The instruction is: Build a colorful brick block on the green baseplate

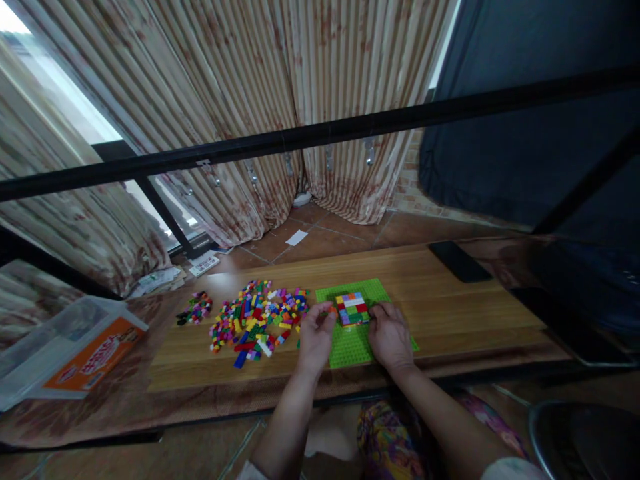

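A green baseplate (350, 355) lies on the wooden board, and a flat rectangular build of multicoloured toy bricks (353, 309) sits on its upper middle. My left hand (317, 337) is at the plate's left side, thumb and fingers pinched on a small orange-red brick (333, 309) just left of the build. On the other side, my right hand (390, 337) rests over the plate with its fingers curled in at the build's right edge. Whatever is between those fingertips is hidden. A loose pile of mixed bricks (245, 310) spreads to the left of my left hand.
A smaller heap of bricks (199, 308) lies farther left. Beyond it stands a clear plastic box (100, 310) with an orange label. A black phone (460, 261) lies at the back right of the wooden board (475, 307). A dark railing (280, 141) crosses before the curtains.
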The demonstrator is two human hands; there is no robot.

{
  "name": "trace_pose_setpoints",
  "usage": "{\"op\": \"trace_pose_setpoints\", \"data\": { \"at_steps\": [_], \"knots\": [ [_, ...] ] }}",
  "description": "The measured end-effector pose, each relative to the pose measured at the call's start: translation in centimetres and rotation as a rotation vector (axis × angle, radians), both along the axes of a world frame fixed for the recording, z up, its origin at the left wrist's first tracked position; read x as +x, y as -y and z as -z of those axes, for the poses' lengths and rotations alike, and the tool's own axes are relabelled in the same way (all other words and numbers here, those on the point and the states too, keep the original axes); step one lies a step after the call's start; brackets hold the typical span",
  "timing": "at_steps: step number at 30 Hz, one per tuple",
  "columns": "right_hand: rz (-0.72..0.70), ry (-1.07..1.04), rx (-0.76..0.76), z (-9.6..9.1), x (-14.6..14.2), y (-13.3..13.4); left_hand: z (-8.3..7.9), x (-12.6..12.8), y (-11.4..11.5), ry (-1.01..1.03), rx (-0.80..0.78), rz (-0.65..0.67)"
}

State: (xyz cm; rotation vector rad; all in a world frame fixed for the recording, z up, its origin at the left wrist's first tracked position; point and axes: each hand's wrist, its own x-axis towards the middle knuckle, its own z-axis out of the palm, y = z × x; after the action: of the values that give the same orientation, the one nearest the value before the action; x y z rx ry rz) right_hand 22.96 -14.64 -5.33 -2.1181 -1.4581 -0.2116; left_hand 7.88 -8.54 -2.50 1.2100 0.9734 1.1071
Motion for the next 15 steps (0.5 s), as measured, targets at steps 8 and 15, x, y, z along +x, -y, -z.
{"op": "trace_pose_setpoints", "data": {
  "at_steps": [8,15],
  "knots": [
    [0.003,-0.004,0.003,0.0,-0.1,0.0,1.2,1.5,-1.2,-0.016,0.028,-0.012],
    [0.004,-0.013,0.014,0.2,-0.1,0.0,2.8,1.6,-1.8,-0.112,0.063,-0.008]
  ]
}}
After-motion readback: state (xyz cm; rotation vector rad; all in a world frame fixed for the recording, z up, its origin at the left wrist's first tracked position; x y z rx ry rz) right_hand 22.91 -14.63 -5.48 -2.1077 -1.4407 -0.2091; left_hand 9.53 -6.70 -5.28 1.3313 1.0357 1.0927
